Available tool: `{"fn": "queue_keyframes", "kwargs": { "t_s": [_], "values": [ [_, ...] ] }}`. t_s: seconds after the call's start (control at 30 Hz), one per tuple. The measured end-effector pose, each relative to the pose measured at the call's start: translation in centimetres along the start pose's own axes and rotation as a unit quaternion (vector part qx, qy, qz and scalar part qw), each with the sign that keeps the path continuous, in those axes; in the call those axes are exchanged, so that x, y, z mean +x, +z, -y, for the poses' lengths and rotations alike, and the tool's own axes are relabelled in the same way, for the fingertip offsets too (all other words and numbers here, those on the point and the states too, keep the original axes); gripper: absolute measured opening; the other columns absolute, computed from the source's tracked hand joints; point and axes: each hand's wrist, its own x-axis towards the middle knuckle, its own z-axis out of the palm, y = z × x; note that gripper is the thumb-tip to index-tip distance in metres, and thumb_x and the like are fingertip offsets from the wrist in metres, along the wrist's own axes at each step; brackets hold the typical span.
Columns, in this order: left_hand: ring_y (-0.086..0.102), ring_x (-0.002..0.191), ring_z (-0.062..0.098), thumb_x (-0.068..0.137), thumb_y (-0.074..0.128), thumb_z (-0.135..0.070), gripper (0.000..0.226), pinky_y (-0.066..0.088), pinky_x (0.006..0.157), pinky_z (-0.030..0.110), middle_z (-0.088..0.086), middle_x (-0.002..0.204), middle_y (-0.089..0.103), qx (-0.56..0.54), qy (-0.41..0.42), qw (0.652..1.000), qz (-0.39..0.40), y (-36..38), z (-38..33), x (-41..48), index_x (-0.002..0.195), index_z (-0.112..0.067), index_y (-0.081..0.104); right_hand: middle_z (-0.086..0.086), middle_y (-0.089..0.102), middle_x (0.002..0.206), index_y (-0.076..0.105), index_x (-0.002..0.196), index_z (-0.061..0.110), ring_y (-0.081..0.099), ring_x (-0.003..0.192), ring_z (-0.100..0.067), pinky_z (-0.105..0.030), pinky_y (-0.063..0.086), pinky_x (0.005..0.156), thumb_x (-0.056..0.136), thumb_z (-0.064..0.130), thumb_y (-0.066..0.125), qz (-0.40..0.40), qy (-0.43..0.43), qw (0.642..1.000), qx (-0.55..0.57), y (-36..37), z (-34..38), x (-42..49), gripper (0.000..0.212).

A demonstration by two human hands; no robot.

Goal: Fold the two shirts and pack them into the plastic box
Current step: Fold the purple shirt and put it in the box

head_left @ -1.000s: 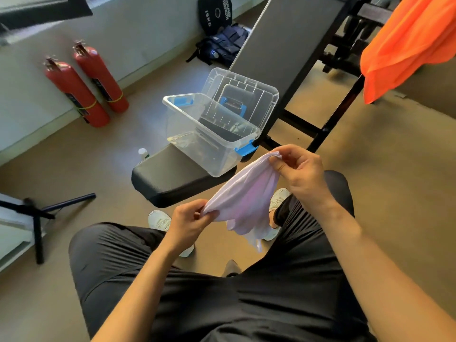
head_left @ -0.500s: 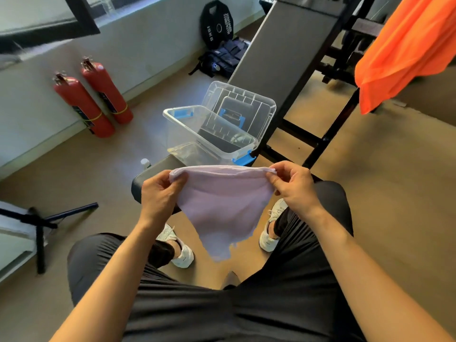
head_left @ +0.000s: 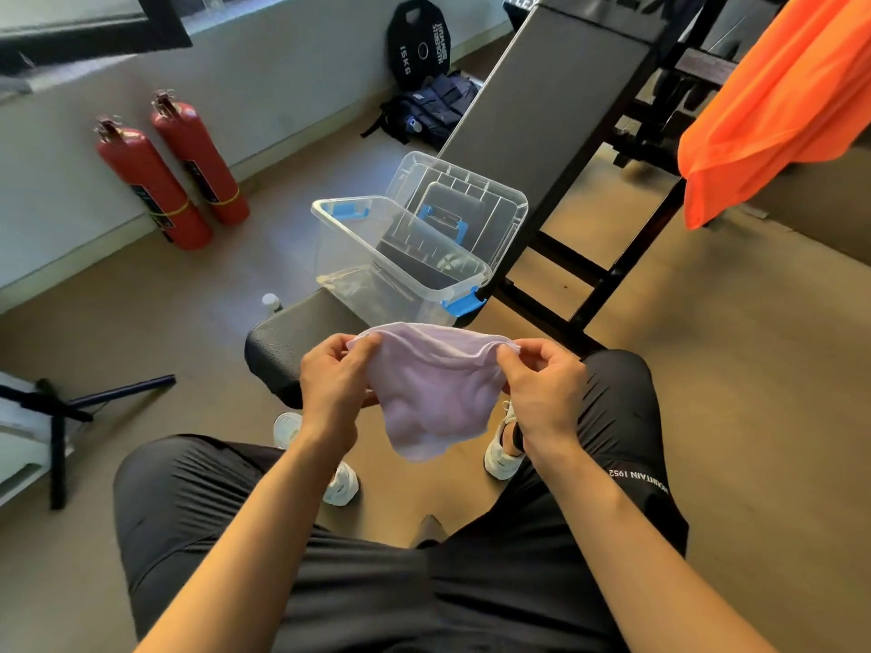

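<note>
My left hand (head_left: 330, 388) and right hand (head_left: 542, 388) pinch the pale lilac cloth shirt (head_left: 431, 393) by its top edge; I judge corners should stay level before folding toward the clear plastic box (head_left: 400, 256) at twelve o'clock.

I see two red fire extinguishers (head_left: 172, 174) leaning against the wall at the left. Farther back a black weight plate (head_left: 419, 44) stands against the wall, with a dark bag (head_left: 431, 108) on the floor just beside it. A small white-capped bottle (head_left: 271, 301) sits on the floor. A black stand (head_left: 61, 412) spreads its legs at the left edge.
</note>
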Motion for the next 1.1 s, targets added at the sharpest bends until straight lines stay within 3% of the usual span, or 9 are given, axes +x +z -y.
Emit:
{"fn": "queue_keyframes", "kwargs": {
  "t_s": [0.17,0.27,0.47,0.73,0.87,1.0,1.1],
  "values": [
    [0.043,0.062,0.017,0.094,0.070,-0.030,0.036,0.042,0.059,0.032,-0.001,0.061,0.048,-0.020,-0.029,0.999,-0.029,-1.5,1.1,-0.4,0.063,-0.019,0.056,0.001,0.072,0.079,0.071,0.085,0.014,0.067,0.073,-0.013,-0.027,0.057,0.067,0.088,0.017,0.075,0.033,0.039,0.999,0.005,-0.5,-0.2,0.6,0.005],
    [0.044,0.063,0.019,0.093,0.071,-0.030,0.037,0.044,0.057,0.029,0.000,0.061,0.047,-0.011,-0.059,0.998,-0.029,-2.5,1.3,0.2,0.061,-0.019,0.055,0.000,0.069,0.076,0.071,0.085,0.011,0.064,0.072,-0.015,-0.026,0.054,0.064,0.087,0.016,0.075,0.057,0.052,0.997,-0.021,-0.7,-0.7,2.1,0.007],
    [0.061,0.074,0.023,0.096,0.066,-0.029,0.022,0.056,0.053,0.028,0.012,0.082,0.061,-0.018,-0.122,0.992,0.001,-1.0,1.6,-0.3,0.084,-0.011,0.060,-0.008,0.071,0.077,0.070,0.080,0.012,0.072,0.074,-0.031,-0.044,0.064,0.061,0.084,0.016,0.076,0.070,0.076,0.994,-0.033,0.8,-1.1,1.4,0.008],
    [0.072,0.067,0.025,0.099,0.062,-0.022,0.019,0.062,0.057,0.035,0.015,0.080,0.072,-0.058,-0.128,0.989,0.043,0.8,0.2,-3.8,0.089,-0.007,0.065,0.000,0.073,0.077,0.070,0.082,0.019,0.071,0.076,-0.026,-0.051,0.062,0.067,0.085,0.026,0.077,0.070,0.043,0.997,0.002,1.3,-1.1,-2.2,0.011],
    [0.074,0.068,0.021,0.097,0.065,-0.022,0.018,0.059,0.059,0.028,0.012,0.080,0.074,-0.019,-0.090,0.993,0.079,1.2,0.2,-5.2,0.089,-0.007,0.068,-0.001,0.074,0.084,0.072,0.090,0.018,0.073,0.082,-0.023,-0.048,0.063,0.074,0.086,0.027,0.078,0.155,0.011,0.988,0.023,0.8,-0.2,-3.5,0.012],
    [0.074,0.071,0.021,0.095,0.068,-0.020,0.016,0.056,0.060,0.024,0.014,0.082,0.075,0.007,-0.053,0.994,0.100,1.5,0.3,-5.6,0.082,-0.009,0.069,0.002,0.075,0.088,0.072,0.096,0.019,0.073,0.082,-0.015,-0.037,0.063,0.076,0.085,0.025,0.079,0.230,-0.020,0.973,0.023,0.1,0.5,-4.6,0.014],
    [0.073,0.077,0.021,0.095,0.068,-0.024,0.016,0.056,0.065,0.024,0.016,0.088,0.077,0.018,-0.035,0.992,0.119,1.5,0.2,-5.9,0.088,-0.011,0.073,0.010,0.072,0.096,0.066,0.103,0.028,0.071,0.090,-0.008,-0.027,0.062,0.078,0.079,0.031,0.084,0.292,-0.052,0.955,-0.016,-0.5,0.7,-4.9,0.030]
  ]
}}
